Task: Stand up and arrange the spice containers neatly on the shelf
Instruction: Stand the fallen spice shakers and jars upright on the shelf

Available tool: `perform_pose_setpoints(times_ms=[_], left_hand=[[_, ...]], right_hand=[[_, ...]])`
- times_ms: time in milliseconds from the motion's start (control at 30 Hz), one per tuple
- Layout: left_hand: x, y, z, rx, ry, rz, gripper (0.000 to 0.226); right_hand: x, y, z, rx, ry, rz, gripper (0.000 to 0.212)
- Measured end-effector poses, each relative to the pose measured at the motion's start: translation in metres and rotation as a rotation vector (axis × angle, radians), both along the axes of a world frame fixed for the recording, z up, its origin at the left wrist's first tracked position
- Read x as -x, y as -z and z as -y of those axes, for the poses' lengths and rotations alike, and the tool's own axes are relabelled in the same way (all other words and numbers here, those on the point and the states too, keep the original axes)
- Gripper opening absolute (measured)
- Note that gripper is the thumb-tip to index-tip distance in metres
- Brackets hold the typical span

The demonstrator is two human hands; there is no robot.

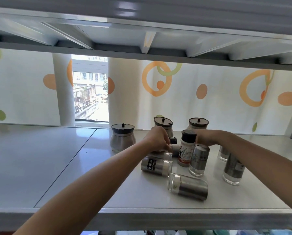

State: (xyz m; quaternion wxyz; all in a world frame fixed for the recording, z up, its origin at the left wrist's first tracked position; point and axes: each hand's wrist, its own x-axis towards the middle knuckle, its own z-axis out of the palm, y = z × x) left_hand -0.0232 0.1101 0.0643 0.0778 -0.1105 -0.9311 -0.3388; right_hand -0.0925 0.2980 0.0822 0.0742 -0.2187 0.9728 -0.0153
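Centrally, spice containers (pixel 187 186) (several toppled) under both hands, left hand (pixel 156 139) gripping one, right hand (pixel 208 137) unclear.

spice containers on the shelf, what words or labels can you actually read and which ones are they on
"Ground Pepper", beside Chinese characters too small to make out: black label on the lying steel shaker.
Plastic bottle with black cap: printed label, too small and blurred to read.
Upright steel shaker: faint etched mark, unreadable.
Right steel shaker: label blurred, unreadable.
Front lying shaker and the lidded jars: no text visible.
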Motion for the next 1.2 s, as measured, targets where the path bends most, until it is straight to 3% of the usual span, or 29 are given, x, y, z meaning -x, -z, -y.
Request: perform_pose_setpoints(times_ms=[100,233,333,567,633,733,867,1067,1133,1200], left_hand=[[0.002,0.001,-0.001,-0.011,-0.006,0.004,0.025],[0.005,0.003,-0.002,-0.046,-0.028,0.009,0.021],[0.007,0.004,-0.001,-0.077,-0.030,0.034,0.021],[0.009,0.004,0.007,-0.105,-0.039,0.056,0.024],[0.010,0.003,0.008,-0.100,-0.044,0.064,0.024],[0.008,0.005,0.008,-0.061,-0.046,0.062,0.028],[0.006,0.011,0.005,-0.047,-0.042,0.063,0.024],[0.008,0.006,0.018,-0.044,-0.102,-0.002,0.019],[0.010,0.004,0.027,-0.044,-0.168,-0.061,0.021],[0.012,0.006,0.034,-0.030,-0.217,-0.107,0.025]], right_hand=[[0.000,-0.003,0.001,-0.013,-0.007,0.024,0.011],[0.000,-0.004,0.002,0.053,0.018,0.089,0.023],[-0.004,-0.006,0.006,0.093,0.011,0.137,0.014],[-0.014,-0.018,0.010,0.113,-0.027,0.143,0.023],[-0.014,-0.024,0.010,0.175,-0.028,0.117,0.014],[-0.017,-0.035,0.016,0.323,-0.009,0.123,0.029],[-0.020,-0.046,0.028,0.430,-0.065,0.177,0.029],[-0.019,-0.045,0.033,0.437,-0.041,0.214,0.026],[-0.016,-0.042,0.031,0.497,0.023,0.244,0.034],[-0.010,-0.035,0.028,0.532,0.096,0.262,0.026]])
